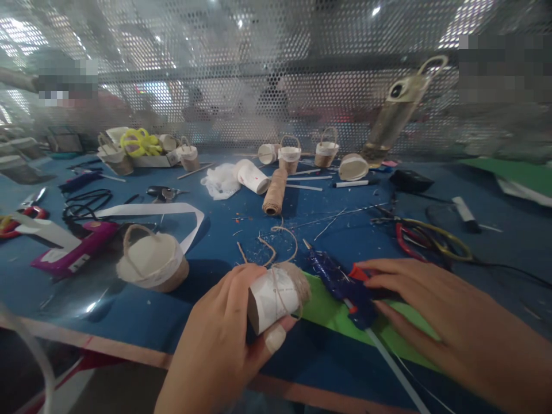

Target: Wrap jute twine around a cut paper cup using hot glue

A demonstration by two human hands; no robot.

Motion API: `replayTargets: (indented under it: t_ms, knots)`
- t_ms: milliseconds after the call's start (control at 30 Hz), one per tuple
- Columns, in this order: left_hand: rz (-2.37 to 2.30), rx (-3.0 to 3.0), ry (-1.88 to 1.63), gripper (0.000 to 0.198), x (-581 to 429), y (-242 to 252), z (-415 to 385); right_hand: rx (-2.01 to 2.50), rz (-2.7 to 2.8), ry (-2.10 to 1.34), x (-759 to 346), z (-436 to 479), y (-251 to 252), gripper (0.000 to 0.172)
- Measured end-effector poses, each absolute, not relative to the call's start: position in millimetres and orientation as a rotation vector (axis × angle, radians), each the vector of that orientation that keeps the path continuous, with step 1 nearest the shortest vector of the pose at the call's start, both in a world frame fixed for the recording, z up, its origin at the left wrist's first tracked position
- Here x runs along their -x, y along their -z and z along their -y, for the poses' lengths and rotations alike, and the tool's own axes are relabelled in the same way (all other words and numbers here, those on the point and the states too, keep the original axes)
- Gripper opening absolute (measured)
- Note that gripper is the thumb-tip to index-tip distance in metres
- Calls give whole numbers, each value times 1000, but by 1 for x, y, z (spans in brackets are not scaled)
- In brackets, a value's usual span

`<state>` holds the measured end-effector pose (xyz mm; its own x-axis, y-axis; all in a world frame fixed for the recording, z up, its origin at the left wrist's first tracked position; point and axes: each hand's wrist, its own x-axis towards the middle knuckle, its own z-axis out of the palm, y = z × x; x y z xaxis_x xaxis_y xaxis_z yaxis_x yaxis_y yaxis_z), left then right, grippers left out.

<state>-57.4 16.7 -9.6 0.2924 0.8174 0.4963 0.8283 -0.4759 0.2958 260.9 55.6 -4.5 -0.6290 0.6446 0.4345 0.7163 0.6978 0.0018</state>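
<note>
My left hand (228, 322) is closed around a paper cup (269, 302) lying on its side, its base end wound with brown twine. A loose tail of twine (297, 241) leads from the cup toward a twine spool (275, 192). To the right, a blue glue gun (332, 273) rests on a green strip (321, 310), with a white glue stick (397, 368) in its back end. My right hand (435, 310) is beside the glue gun, thumb and fingers apart, fingertips at its orange trigger (357, 272).
A twine-wrapped basket (153, 261) stands left, near a purple glue gun (75, 247) and a white paper strip (150, 210). Several small baskets line the back by a perforated metal screen (241, 86). Pliers (409, 241) and cables lie right. A bottle (399, 109) stands behind.
</note>
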Motion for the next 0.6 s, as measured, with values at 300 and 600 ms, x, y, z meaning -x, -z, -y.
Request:
replayTargets:
  t_ms: [300,600]
  knots:
    - [1591,2511,947,39,58,11,-16,1057,2527,207,-256,-61,4,40]
    - [1582,2492,970,50,59,15,-20,1185,2326,-54,-251,-72,-2,27]
